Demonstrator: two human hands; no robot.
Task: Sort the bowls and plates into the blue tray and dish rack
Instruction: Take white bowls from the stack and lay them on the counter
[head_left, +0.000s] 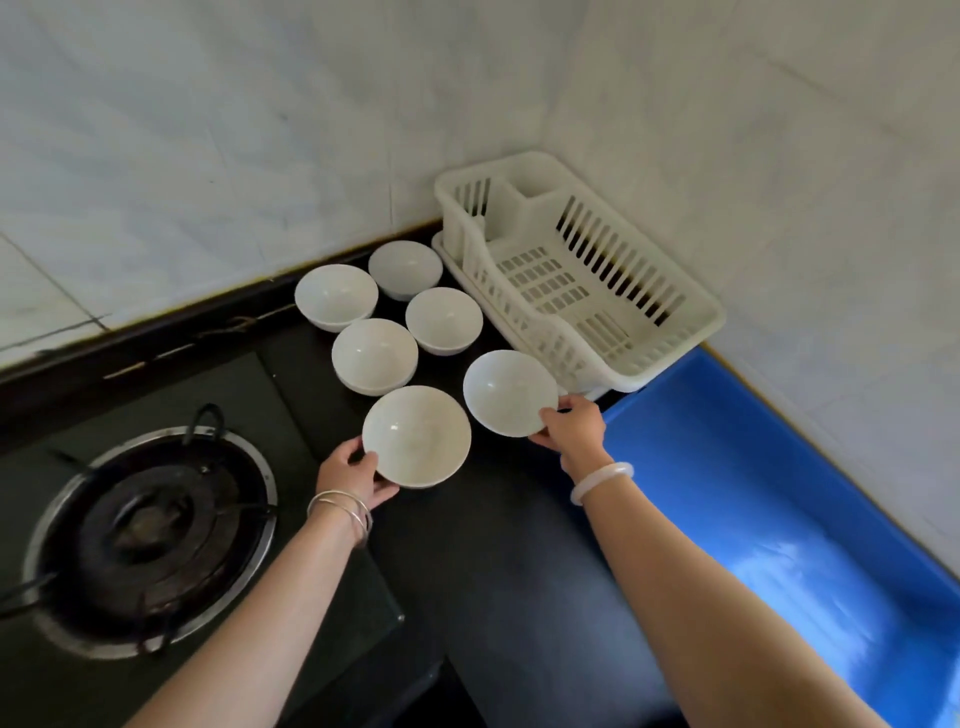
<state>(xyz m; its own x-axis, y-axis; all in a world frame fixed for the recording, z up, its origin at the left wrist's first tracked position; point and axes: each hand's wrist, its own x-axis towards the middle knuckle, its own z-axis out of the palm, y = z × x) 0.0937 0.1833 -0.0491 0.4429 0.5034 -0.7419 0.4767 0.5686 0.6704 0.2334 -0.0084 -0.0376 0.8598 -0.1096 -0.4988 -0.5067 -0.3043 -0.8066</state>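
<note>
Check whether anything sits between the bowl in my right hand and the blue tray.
Nothing visible does. The right hand grips the bowl by its near rim, and the blue tray lies just to the right of that hand, open-topped. The dish rack stands farther back, off that path.

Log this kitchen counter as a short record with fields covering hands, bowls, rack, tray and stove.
left hand: left hand grips the near-left white bowl by its rim
right hand: right hand grips the near-right white bowl by its rim
lifted or resting: cannot tell
other bowls: four other white bowls, upright on the black counter
dish rack: white dish rack, in the wall corner, holds nothing
blue tray: blue tray, right of the counter, nothing visible in it
stove: gas burner at left, no pot on it
</note>
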